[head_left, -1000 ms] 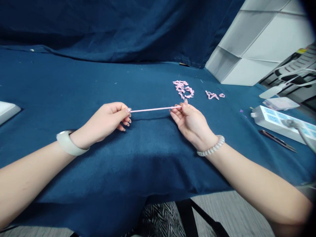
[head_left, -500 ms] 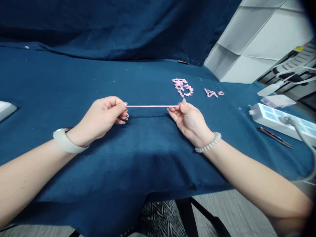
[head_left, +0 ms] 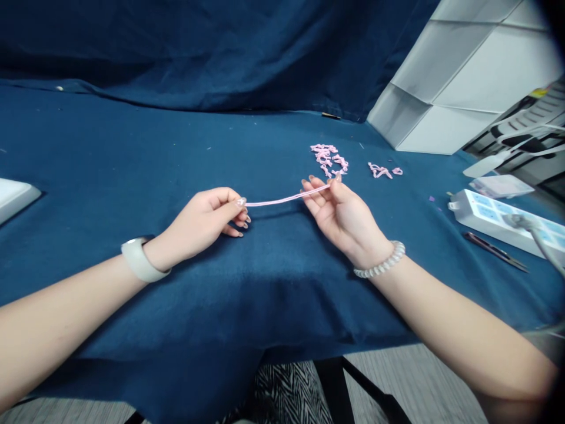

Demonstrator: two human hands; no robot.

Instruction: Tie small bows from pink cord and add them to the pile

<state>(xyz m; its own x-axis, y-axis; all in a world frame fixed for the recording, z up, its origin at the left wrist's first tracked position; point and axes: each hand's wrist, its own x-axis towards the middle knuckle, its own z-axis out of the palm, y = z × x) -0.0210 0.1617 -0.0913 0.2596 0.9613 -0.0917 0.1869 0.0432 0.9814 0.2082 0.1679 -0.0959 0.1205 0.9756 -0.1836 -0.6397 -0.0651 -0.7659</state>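
Observation:
A thin pink cord [head_left: 282, 201] spans the gap between my two hands, sagging slightly and rising toward the right. My left hand [head_left: 212, 221] pinches one end between thumb and forefinger, its other fingers curled below. With thumb and finger my right hand [head_left: 344, 215] pinches the other end, palm turned partly up and the remaining fingers loosely bent behind the cord. Beyond the right hand lies a cluster of small knotted pink cord pieces [head_left: 324, 158]. A smaller group of pink pieces [head_left: 383, 171] lies to its right.
Dark blue cloth [head_left: 176, 153] covers the table. At the right are a white power strip [head_left: 494, 221], thread snips [head_left: 494, 251] and a clear plastic case [head_left: 503, 186]. White boxes [head_left: 445, 118] stand at the back right. A white object [head_left: 15, 197] sits at the left edge.
The cord has gone from straight and taut to slightly slack and slanted. My left hand has moved right and a little lower, closer to my right hand, whose fingers have opened out somewhat.

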